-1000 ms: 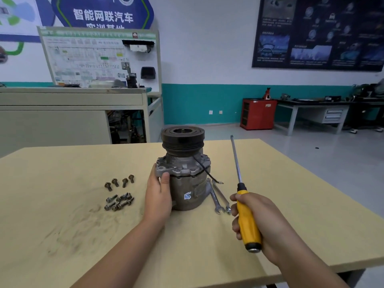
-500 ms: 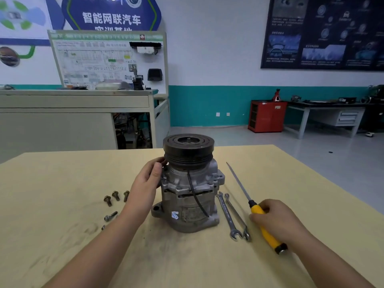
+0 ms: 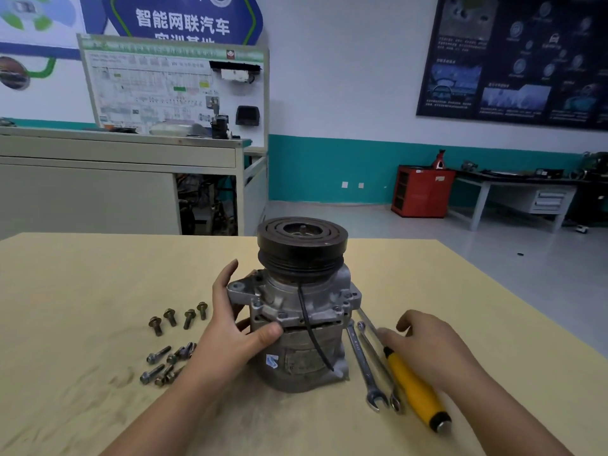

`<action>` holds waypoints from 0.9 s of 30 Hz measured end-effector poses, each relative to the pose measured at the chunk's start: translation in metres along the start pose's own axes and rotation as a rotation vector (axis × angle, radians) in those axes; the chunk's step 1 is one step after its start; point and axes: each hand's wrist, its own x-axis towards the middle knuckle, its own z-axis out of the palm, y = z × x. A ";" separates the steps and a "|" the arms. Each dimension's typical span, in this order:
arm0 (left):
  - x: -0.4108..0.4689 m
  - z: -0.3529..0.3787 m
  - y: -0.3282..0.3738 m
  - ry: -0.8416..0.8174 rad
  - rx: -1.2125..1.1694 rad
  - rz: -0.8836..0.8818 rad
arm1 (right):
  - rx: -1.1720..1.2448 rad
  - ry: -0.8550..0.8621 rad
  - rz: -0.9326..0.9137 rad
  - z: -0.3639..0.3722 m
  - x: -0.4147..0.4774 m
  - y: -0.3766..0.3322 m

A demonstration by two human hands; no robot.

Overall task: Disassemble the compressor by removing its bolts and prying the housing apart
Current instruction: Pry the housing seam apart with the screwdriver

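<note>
Compressor (image 3: 306,311) upright within left hand (image 3: 227,334) fingers (image 3: 223,281); right hand (image 3: 431,343) beside screwdriver (image 3: 414,390).

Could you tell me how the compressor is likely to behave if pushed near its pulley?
Probably heavy: the compressor looks like cast metal. It may tip rather than slide, standing on end with the wide pulley on top; the left hand grips it, perhaps as a brace.

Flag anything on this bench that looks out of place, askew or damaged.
Little stands out. A black wire dangles loose down the front of the compressor, lower end unattached. Dark smudges mark the table near the loose bolts. Nothing looks spilled or broken.
</note>
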 end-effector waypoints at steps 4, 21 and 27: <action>0.000 0.000 -0.002 -0.012 0.010 0.002 | 0.395 -0.080 -0.218 -0.013 0.005 -0.018; 0.003 0.000 -0.006 -0.033 -0.108 -0.024 | 0.819 -0.511 -0.483 0.013 0.028 -0.022; 0.001 0.001 -0.005 0.001 -0.073 -0.023 | 0.847 -0.437 -0.468 0.021 0.022 -0.023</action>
